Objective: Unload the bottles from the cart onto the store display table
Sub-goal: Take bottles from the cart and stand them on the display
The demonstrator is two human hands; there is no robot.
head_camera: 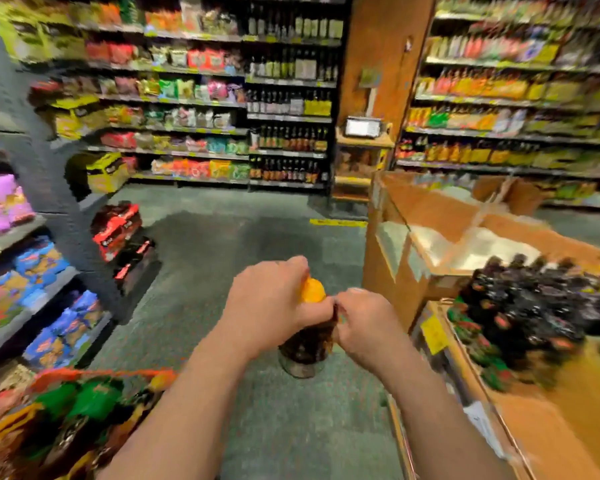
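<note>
A dark bottle [305,348] with an orange cap hangs in mid-air over the aisle floor, held by both hands. My left hand [271,306] grips its neck just under the cap. My right hand [364,323] holds the bottle's upper right side. The cart [63,375] with its red rim is at the lower left, with several green- and orange-capped bottles in it. The wooden display table [568,403] is at the right, and several dark bottles [534,306] stand on it. The picture is blurred.
Stocked shelves line the left side [32,289], the back wall [201,98] and the right [516,98]. A wooden bin [430,216] with glass panels stands behind the display table. Red and black packs [118,226] are stacked at the left. Green floor [239,237] lies ahead.
</note>
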